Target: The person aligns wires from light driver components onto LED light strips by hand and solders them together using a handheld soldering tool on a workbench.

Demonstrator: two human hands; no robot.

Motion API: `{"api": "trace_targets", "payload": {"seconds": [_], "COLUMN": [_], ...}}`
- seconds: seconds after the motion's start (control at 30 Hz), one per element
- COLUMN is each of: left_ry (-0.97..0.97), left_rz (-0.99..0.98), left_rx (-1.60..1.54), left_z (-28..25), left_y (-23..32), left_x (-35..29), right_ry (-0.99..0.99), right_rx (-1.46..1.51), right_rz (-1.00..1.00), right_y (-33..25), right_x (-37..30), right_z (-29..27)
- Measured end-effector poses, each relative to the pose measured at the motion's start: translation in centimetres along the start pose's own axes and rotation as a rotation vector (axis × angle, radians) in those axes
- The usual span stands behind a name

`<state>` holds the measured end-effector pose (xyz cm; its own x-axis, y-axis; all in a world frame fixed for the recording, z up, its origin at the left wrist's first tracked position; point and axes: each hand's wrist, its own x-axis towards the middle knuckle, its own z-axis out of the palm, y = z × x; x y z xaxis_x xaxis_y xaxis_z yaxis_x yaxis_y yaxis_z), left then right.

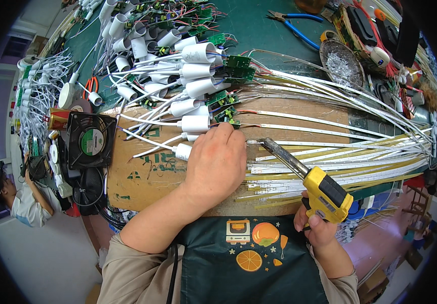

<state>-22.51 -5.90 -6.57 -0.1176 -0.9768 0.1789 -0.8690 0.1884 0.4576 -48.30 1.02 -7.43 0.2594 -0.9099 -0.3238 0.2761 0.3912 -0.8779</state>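
Observation:
My right hand (320, 232) grips a yellow and black soldering gun (328, 195) by its handle. The gun's dark metal tip meets the end of a thin white LED strip, just right of my left hand (216, 161). That left hand is closed, knuckles up, by a white plastic cylinder (183, 151) with a white cable; its fingertips and whatever they pinch are hidden. Above it, more white cylinders (195, 123) lie with small green circuit boards (239, 61) at their open ends. Long white and yellowish LED strips (299, 169) run off to the right.
Brown cardboard (142, 188) covers part of the green table (259, 38). A black fan (91, 142) stands at left. Blue-handled pliers (302, 38) and a round dish (325, 53) of silvery bits lie at the far right. Another person (33, 200) sits at far left.

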Motion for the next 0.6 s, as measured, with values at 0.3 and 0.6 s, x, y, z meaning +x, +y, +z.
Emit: {"api": "trace_targets", "payload": {"seconds": [0.3,0.6], "left_ry": [-0.01,-0.025], "left_rz": [-0.008,-0.007], "left_rx": [0.024,0.033], "left_z": [-0.06,-0.16], "left_y": [0.1,0.14], "left_x": [-0.01,0.05], "right_ry": [0.006,-0.013], "right_rx": [0.0,-0.013], "right_rz": [0.001,0.056], "right_y": [-0.13,-0.27], "right_x": [-0.23,-0.24], "right_z": [-0.14,0.18]}}
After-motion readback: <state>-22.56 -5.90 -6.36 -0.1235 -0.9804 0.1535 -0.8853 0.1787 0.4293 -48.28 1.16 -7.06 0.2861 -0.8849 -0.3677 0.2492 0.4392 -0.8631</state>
